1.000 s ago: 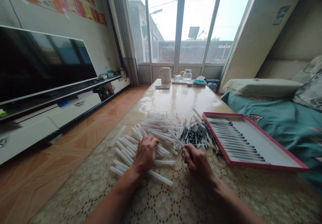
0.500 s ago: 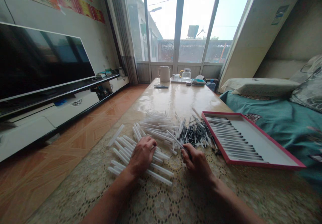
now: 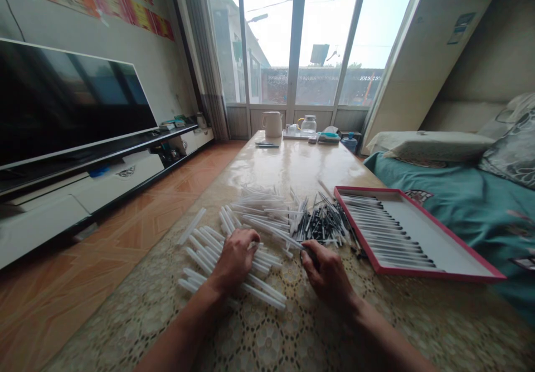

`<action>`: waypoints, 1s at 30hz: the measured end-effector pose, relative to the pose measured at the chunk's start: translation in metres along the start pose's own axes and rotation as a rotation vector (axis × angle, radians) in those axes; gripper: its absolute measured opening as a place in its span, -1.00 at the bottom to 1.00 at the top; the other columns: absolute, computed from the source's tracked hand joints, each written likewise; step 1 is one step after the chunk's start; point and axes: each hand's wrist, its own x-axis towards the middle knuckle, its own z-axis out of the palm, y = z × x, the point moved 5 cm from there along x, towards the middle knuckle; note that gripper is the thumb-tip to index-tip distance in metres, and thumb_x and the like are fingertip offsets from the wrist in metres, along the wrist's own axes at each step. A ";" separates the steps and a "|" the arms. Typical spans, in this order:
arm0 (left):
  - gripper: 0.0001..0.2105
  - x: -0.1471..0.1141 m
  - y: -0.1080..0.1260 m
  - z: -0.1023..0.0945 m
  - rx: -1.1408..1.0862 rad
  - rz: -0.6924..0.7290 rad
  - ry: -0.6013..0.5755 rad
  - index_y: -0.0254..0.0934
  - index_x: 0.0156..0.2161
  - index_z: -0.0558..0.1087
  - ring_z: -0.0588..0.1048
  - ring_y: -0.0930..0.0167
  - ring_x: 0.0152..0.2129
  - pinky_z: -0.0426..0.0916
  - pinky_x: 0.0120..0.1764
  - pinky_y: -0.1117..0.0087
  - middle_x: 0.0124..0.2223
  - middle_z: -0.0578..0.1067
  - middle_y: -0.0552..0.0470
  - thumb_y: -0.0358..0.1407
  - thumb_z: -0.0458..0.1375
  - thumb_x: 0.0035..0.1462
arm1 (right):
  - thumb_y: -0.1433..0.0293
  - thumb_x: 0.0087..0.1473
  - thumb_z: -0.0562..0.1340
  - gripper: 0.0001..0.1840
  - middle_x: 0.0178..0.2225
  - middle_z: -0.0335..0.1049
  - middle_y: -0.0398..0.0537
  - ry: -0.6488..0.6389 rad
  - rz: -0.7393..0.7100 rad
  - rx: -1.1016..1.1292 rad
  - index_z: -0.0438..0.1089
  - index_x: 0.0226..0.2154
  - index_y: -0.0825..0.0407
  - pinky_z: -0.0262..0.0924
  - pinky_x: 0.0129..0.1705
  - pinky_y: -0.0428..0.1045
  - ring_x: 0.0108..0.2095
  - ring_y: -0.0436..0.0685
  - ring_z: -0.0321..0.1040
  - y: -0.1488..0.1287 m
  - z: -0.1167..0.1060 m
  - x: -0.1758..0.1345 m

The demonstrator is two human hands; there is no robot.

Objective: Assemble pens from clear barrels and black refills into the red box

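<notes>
My right hand (image 3: 326, 270) is closed around the near end of a slim pale pen refill (image 3: 285, 237), which points away to the left over the table. My left hand (image 3: 237, 254) is curled over a spread of white pen barrels (image 3: 209, 242). Its thumb and forefinger come close together at the barrels, and whatever they pinch is hidden. Beyond my right hand lies a heap of refills with black ends (image 3: 321, 221). More loose white tubes (image 3: 259, 202) are scattered behind my left hand.
To the right, a shallow pink-rimmed box (image 3: 443, 276) holds a row of black-ended pens (image 3: 388, 232). A patterned cover lies on the table (image 3: 271, 338). At its far end stand a kettle (image 3: 272, 124) and a glass jug (image 3: 309, 124). A green-covered seat (image 3: 426, 193) borders the right side.
The refill in my right hand has tipped lower, its far end swinging left and down toward the white tubes. My left hand has barely shifted, its fingertips slightly farther apart.
</notes>
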 end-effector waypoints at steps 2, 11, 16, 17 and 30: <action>-0.89 0.001 -0.002 -0.003 -0.203 -0.073 0.058 -0.26 -0.32 0.47 0.42 0.35 -0.40 0.28 -0.27 0.32 -0.37 0.49 -0.01 -0.37 0.10 0.05 | 0.41 0.11 0.04 -0.78 -0.36 0.43 -0.01 0.022 -0.033 0.019 0.35 -0.23 0.06 0.16 -0.34 -0.06 -0.39 0.10 0.37 -0.005 -0.004 -0.001; -0.79 -0.002 -0.003 0.004 -1.076 -0.439 -0.011 -0.34 -0.28 0.49 0.23 0.58 -0.64 0.12 -0.55 0.55 -0.58 0.30 0.16 -0.28 0.25 -0.06 | 0.47 0.06 0.06 -0.79 -0.37 0.40 -0.03 0.098 -0.057 0.018 0.36 -0.26 0.06 0.14 -0.39 -0.08 -0.50 0.03 0.30 -0.010 -0.009 -0.003; -0.76 -0.003 -0.002 0.010 -1.071 -0.431 -0.059 -0.34 -0.29 0.47 0.25 0.58 -0.64 0.14 -0.57 0.55 -0.52 0.39 0.10 -0.23 0.26 -0.05 | 0.49 0.03 0.07 -0.79 -0.44 0.35 -0.10 0.111 -0.112 0.025 0.35 -0.27 0.05 0.09 -0.46 -0.11 -0.54 -0.01 0.25 -0.012 -0.010 -0.004; -0.76 -0.003 -0.002 0.011 -1.069 -0.431 -0.067 -0.34 -0.29 0.47 0.25 0.58 -0.64 0.14 -0.57 0.54 -0.52 0.39 0.10 -0.21 0.25 -0.05 | 0.50 0.03 0.07 -0.79 -0.44 0.35 -0.11 0.112 -0.120 0.023 0.35 -0.27 0.05 0.08 -0.47 -0.11 -0.55 -0.02 0.24 -0.012 -0.010 -0.004; -0.74 -0.004 0.000 0.015 -1.028 -0.399 -0.087 -0.35 -0.31 0.42 0.25 0.60 -0.71 0.12 -0.63 0.56 -0.57 0.39 0.14 -0.16 0.23 -0.01 | 0.48 0.12 0.07 -0.79 -0.40 0.39 -0.07 0.050 -0.203 -0.047 0.36 -0.22 0.04 0.11 -0.39 -0.12 -0.45 0.02 0.31 -0.015 -0.003 -0.005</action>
